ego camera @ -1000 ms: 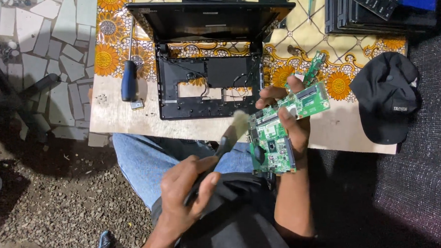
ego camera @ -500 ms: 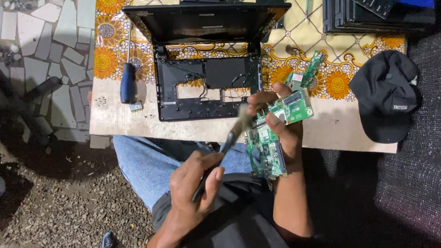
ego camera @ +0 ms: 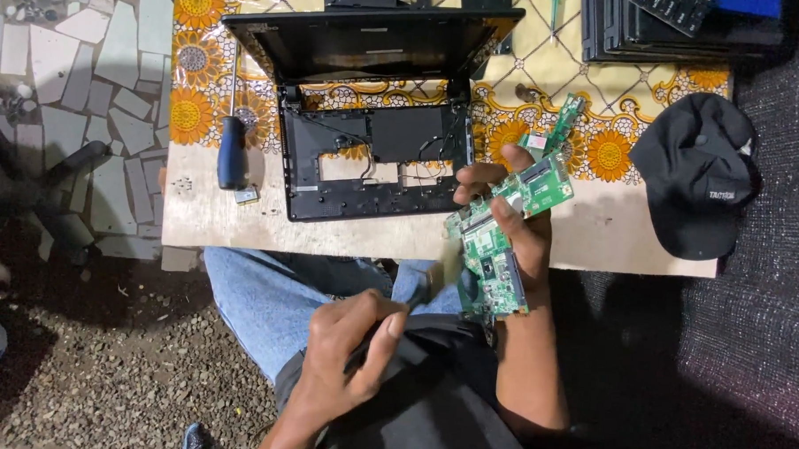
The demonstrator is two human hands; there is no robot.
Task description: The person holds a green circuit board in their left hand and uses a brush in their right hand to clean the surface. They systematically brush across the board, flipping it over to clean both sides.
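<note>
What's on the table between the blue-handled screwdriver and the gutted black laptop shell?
In the head view, only a small metal part lies there, just below the screwdriver handle; otherwise bare tabletop and flowered cloth up to the laptop shell.

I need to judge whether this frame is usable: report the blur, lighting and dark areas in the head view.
Head view: the brush in the left hand is smeared by motion blur, its bristles a pale streak; the green circuit board in the right hand is fairly sharp; the table and opened laptop shell are evenly lit, without strong glare; the gravel floor and the right side fall into deep shadow.
</note>
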